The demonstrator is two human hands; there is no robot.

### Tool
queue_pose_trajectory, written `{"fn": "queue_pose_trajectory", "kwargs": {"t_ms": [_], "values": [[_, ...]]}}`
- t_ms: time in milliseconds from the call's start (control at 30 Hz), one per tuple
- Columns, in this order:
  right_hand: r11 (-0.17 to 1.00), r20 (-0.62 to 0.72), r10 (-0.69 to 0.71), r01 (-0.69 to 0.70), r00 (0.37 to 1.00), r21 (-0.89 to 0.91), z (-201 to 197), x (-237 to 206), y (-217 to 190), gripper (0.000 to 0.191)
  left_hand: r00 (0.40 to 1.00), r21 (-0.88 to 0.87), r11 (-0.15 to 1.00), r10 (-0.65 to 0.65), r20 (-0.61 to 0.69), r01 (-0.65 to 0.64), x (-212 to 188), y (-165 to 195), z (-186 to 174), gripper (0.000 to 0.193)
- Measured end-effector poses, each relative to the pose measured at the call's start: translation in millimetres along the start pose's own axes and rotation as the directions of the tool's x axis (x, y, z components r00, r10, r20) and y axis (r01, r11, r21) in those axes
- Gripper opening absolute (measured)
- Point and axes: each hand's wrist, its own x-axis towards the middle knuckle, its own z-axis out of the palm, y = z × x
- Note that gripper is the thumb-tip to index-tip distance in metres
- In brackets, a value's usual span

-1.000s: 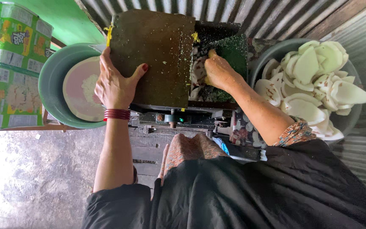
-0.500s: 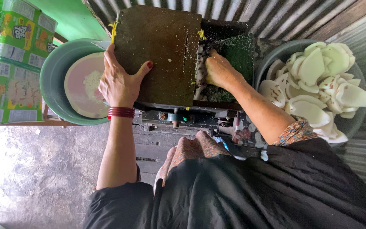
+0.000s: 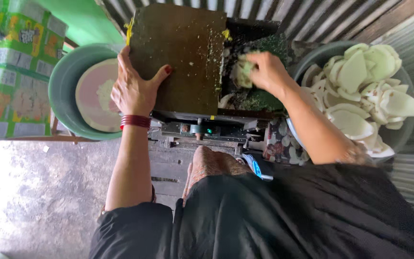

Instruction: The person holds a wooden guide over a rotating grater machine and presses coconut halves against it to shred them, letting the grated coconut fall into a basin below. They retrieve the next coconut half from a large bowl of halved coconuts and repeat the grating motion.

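Two hands are at the machine, well apart: your left hand [image 3: 132,88] lies flat and spread on the left edge of the dark cover plate [image 3: 178,52], thumb across its top, gripping nothing, while your right hand [image 3: 267,72] is closed around a pale coconut piece [image 3: 241,73] and holds it down in the open feed chute [image 3: 255,96] just right of the plate. That is where the risk lies, in my judgement: your fingertips sit low in the chute, and if the piece slips or is used up quickly they could meet whatever cuts below, which is hidden from view. The plate could also shift under your flat palm, since nothing visible clamps it. A loose fold of your black garment [image 3: 283,216] hangs near the machine's front edge [image 3: 202,127] and could catch. Counting outward: one cover plate, one chute, one red bangle [image 3: 135,121] on your left wrist, one green basin [image 3: 65,91] at left holding one round pinkish lid or disc [image 3: 94,96], one grey basin [image 3: 322,55] at right heaped with white coconut pieces [image 3: 370,91], too overlapped to count exactly, well over a dozen, and one green printed carton [image 3: 10,72] at far left.
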Motion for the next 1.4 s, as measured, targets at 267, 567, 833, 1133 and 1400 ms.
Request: {"fn": "queue_pose_trajectory", "kwargs": {"t_ms": [267, 567, 833, 1133, 1400], "values": [[0.705, 0.094, -0.446, 0.414, 0.890, -0.576, -0.1, -35.7, 5.6, 0.041, 1.000, 0.042, 0.999, 0.002, 0.007, -0.002, -1.6, -4.6, 5.6, 0.104], [0.731, 0.266, -0.400, 0.480, 0.877, -0.485, 17.4, -14.9, 7.8, 0.012, 1.000, 0.068, 0.997, 0.027, -0.012, -0.027, -2.9, -6.5, 8.9, 0.106], [0.704, 0.193, -0.456, 0.485, 0.869, -0.518, 23.0, -21.5, -10.9, 0.017, 1.000, 0.058, 0.998, -0.019, 0.012, 0.018, -1.4, -2.4, 6.5, 0.106], [0.690, 0.099, -0.347, 0.325, 0.933, -0.647, 28.1, -19.4, -10.8, 0.013, 1.000, 0.058, 0.998, 0.025, -0.012, -0.024, -3.0, -6.3, 9.4, 0.105], [0.769, 0.123, -0.293, 0.310, 0.948, -0.560, 32.9, 4.8, 6.0, 0.012, 1.000, 0.045, 0.999, 0.007, 0.000, -0.007, -2.8, -2.0, 7.7, 0.103]]}}
